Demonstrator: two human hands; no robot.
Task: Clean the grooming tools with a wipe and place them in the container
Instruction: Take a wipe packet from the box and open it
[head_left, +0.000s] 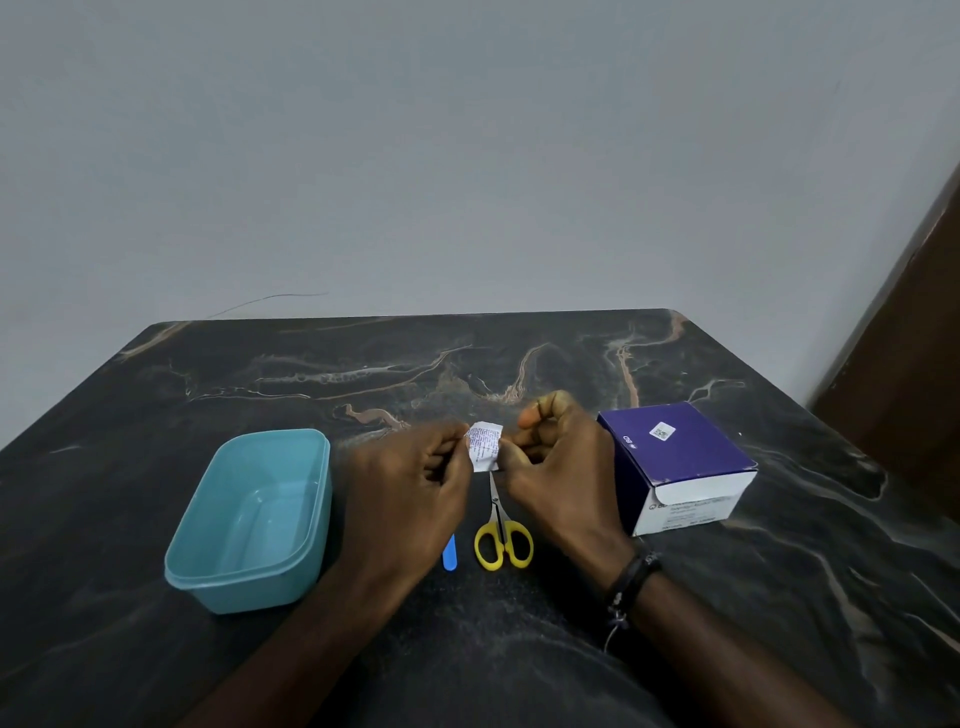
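Observation:
A small white printed wipe packet (485, 447) is pinched between both hands above the table's middle. My left hand (410, 488) grips its left edge, my right hand (556, 467) its right edge. Below the packet lie small scissors with yellow handles (503, 535), blades pointing away from me. A blue tool end (450, 556), likely a nail file, pokes out from under my left wrist; the remainder is hidden. An empty teal plastic container (249, 519) stands to the left of my left hand.
A purple and white cardboard box (675, 462) sits on the dark marble-patterned table (571, 364) right of my right hand. A grey wall lies behind the table's far edge. A brown wooden surface (914, 322) stands at the far right.

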